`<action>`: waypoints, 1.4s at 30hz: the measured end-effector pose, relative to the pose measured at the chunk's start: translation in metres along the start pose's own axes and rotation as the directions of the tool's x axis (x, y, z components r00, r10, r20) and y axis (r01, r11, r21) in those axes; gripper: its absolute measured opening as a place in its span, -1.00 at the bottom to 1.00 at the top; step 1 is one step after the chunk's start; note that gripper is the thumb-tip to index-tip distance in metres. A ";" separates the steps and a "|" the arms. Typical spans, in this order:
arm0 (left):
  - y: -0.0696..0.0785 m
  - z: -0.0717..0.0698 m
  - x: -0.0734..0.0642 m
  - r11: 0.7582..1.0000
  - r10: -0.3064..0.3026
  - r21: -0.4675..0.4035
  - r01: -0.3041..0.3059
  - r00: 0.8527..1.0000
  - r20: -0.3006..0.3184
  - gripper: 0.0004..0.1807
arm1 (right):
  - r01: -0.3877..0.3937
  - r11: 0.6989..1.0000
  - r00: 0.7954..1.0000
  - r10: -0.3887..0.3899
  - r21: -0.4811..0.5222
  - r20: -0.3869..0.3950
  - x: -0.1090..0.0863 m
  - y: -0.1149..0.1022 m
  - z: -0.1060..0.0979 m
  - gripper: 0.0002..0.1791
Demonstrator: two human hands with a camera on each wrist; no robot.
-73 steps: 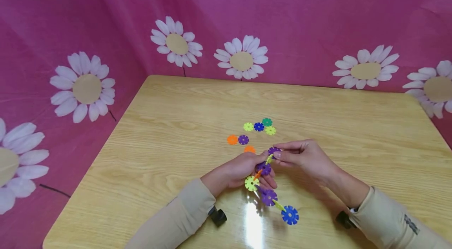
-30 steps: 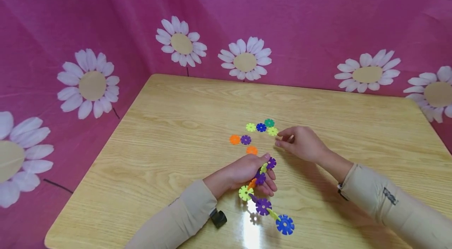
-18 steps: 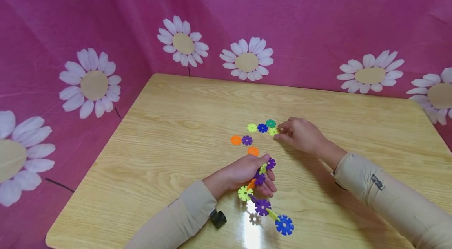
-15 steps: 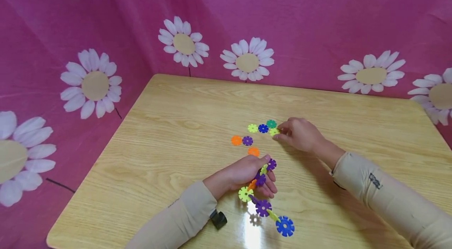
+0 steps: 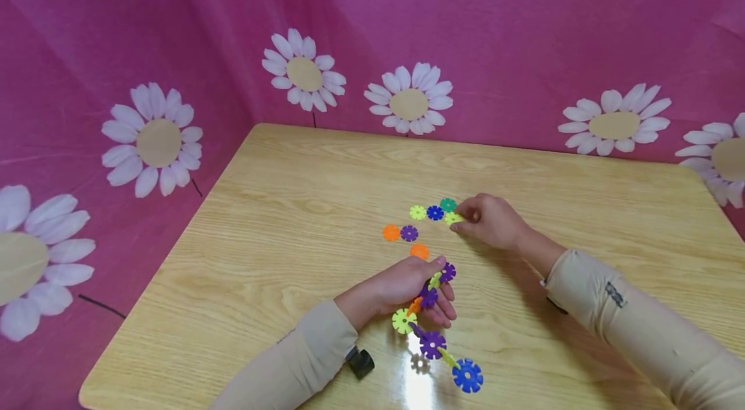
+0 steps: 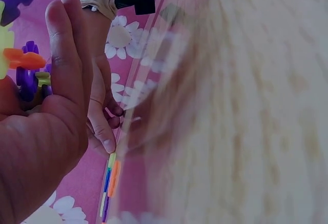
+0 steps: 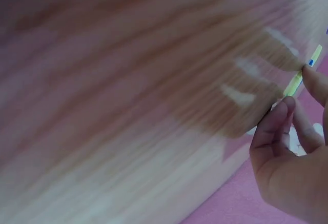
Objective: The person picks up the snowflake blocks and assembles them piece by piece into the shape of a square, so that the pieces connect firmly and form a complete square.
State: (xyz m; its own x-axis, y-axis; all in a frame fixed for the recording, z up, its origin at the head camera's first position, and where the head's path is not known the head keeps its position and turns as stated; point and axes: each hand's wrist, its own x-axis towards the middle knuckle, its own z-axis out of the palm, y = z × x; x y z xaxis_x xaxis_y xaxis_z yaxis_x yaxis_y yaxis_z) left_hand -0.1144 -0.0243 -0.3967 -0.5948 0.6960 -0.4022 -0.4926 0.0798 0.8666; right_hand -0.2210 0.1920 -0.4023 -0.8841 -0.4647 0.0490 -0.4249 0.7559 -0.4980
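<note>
A chain of interlocking notched plastic discs (image 5: 432, 345), in purple, yellow-green, orange and blue, hangs from my left hand (image 5: 401, 284). The left thumb presses near its top purple disc, and the other fingers stretch out beneath; the left wrist view shows part of the chain (image 6: 26, 60) beside those fingers. Farther back, my right hand (image 5: 495, 222) pinches a yellow-green disc (image 5: 452, 218) at the tabletop. In the right wrist view, thumb and fingertips sit at opposite edges of this disc (image 7: 294, 84), seen edge-on.
Near the right hand lie a green disc (image 5: 448, 204), a blue disc (image 5: 435, 213) and another yellow-green disc (image 5: 418, 212). An orange disc (image 5: 391, 233), a purple disc (image 5: 409, 233) and a second orange disc (image 5: 419, 251) lie nearer on the wooden table (image 5: 262, 248). A pink flowered cloth (image 5: 495, 28) hangs behind.
The right hand has let go of the chain's upper end and moved away to the loose discs, where it now grips a yellow-green one. The left hand keeps the chain, slightly lower.
</note>
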 end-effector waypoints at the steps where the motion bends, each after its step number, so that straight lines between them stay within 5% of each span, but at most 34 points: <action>1: 0.000 0.000 0.000 1.000 -0.001 0.000 0.001 1.000 -0.001 -0.37 | -0.019 1.000 1.000 0.019 0.024 0.000 0.000 0.000 0.000 -0.64; 8: 0.000 -0.001 0.000 1.000 -0.004 0.001 0.004 1.000 0.003 -0.37 | -0.058 0.994 0.997 0.062 0.092 -0.036 -0.004 -0.003 0.001 -0.65; 30: 0.000 -0.002 0.001 0.999 0.012 0.043 -0.011 0.999 -0.034 -0.35 | 0.096 0.988 0.991 -0.083 0.124 -0.107 -0.029 -0.023 -0.009 -0.79; 42: -0.003 -0.004 0.000 0.998 0.053 0.028 -0.051 0.996 -0.072 -0.36 | 0.020 0.951 0.995 0.013 0.309 -0.104 -0.062 -0.042 -0.015 -0.77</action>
State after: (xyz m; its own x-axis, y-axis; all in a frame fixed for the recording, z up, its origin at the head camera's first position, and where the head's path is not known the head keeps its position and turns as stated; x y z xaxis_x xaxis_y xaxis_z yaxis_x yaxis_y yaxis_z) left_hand -0.1155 -0.0276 -0.4004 -0.6642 0.6460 -0.3762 -0.4435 0.0646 0.8939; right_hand -0.1511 0.1961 -0.3720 -0.9051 -0.4043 0.1318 -0.3611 0.5671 -0.7403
